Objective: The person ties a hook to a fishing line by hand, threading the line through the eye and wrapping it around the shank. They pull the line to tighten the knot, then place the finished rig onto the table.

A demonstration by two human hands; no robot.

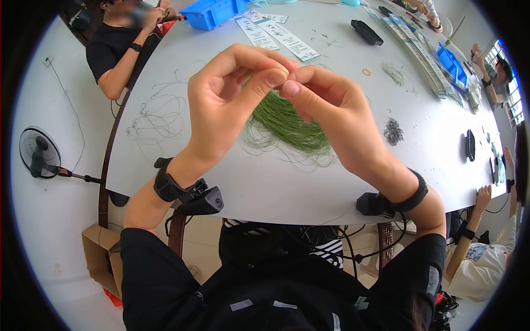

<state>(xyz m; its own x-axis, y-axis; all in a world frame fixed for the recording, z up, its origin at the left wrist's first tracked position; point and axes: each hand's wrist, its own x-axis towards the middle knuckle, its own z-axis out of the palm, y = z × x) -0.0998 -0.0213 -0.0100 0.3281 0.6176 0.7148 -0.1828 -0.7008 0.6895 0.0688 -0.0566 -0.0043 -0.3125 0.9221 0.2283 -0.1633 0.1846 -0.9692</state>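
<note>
My left hand (229, 96) and my right hand (337, 107) meet above the table, thumbs and fingertips pinched together and touching. Whatever lies between the fingertips is too small to make out. Right below them a bundle of thin green line (292, 129) rests on the table, partly hidden by both hands, with loose loops at its edges. To the right of my right hand is a small pile of dark, hook-like pieces (393, 132). Left of my left hand lie loose coils of thin line (160, 124) with small bits at their ends.
On the white table (265, 190) are printed cards (287, 39), a blue bin (212, 12), a black case (366, 32), a tan ring (366, 72) and long packs (417, 52). Other people sit around it. A fan (41, 151) and cardboard box (102, 256) stand left.
</note>
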